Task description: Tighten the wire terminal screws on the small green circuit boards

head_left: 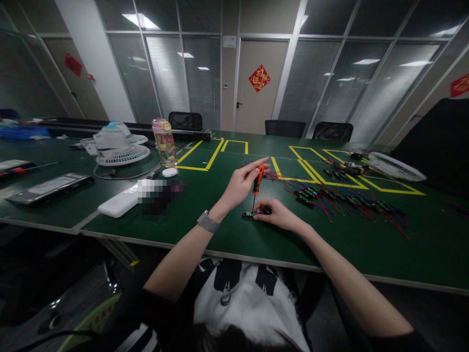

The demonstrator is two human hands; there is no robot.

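Note:
My left hand [242, 182], with a watch [207, 221] on its wrist, is closed on the orange and black handle of a screwdriver [258, 181]. The screwdriver stands nearly upright, its shaft pointing down at a small green circuit board [248, 214]. Low over the table, my right hand [275, 214] pinches the board from the right, its fingertips close to the shaft. Whether the tip sits in a screw is too small to tell. To the right lie several similar boards [351, 199] with red and blue wires.
Yellow tape outlines [208, 164] mark the green table [220, 230]. On the left are a white fan [120, 146], a pink-lidded bottle [164, 142], a white power bank [122, 198] and a hard drive [51, 188]. Another fan part [395, 166] lies on the right.

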